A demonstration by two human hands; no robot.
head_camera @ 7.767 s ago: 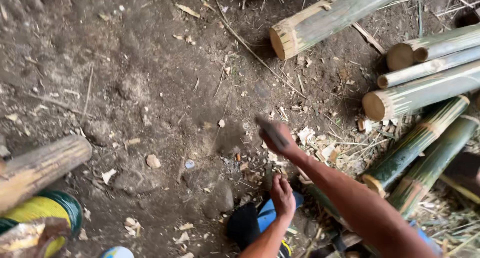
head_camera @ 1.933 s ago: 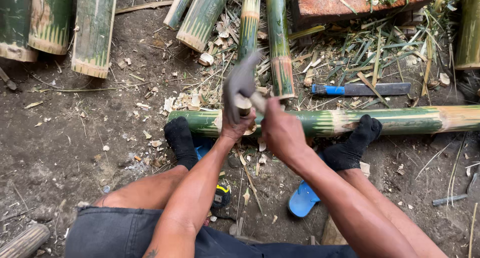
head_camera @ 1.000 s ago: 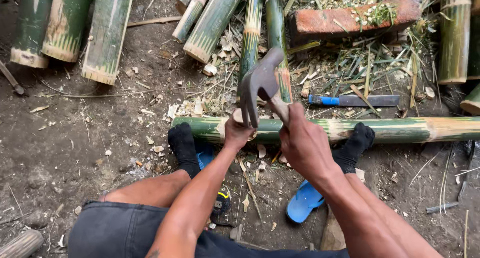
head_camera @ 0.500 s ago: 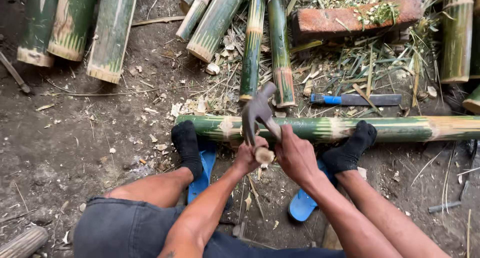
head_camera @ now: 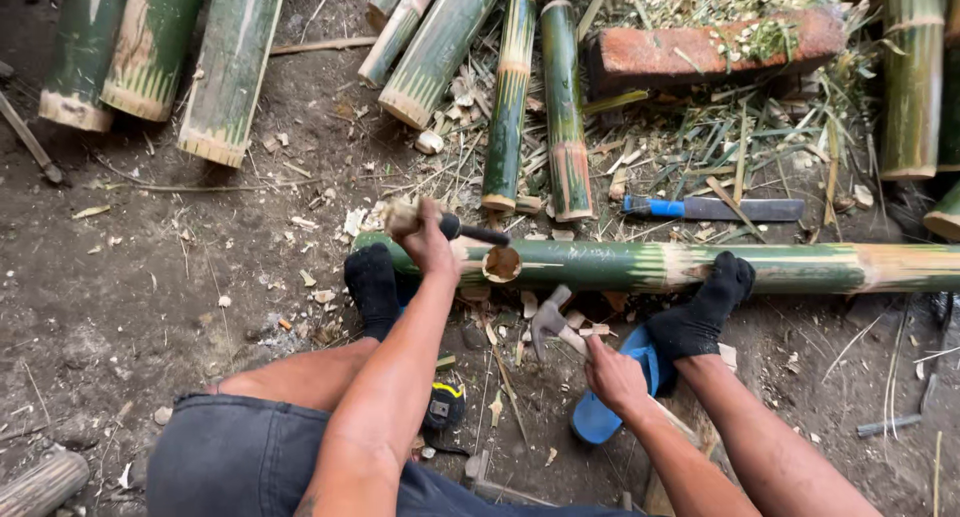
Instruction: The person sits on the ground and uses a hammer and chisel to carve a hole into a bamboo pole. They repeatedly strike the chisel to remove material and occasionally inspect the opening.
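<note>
Left hand (head_camera: 428, 239) closed around the wooden handle of a chisel (head_camera: 455, 227), whose dark blade lies across a long green bamboo pole (head_camera: 640, 265) beside a round hole (head_camera: 501, 264) cut in its wall. The pole rests crosswise on the dirt ground (head_camera: 130, 277), pinned under two black-socked feet (head_camera: 372, 282). Right hand (head_camera: 612, 375) gripping a hammer (head_camera: 553, 323), head lowered just in front of the pole. Behind: cut bamboo lengths (head_camera: 510, 97), a red brick (head_camera: 715, 47), a blue-handled blade (head_camera: 712, 209).
</note>
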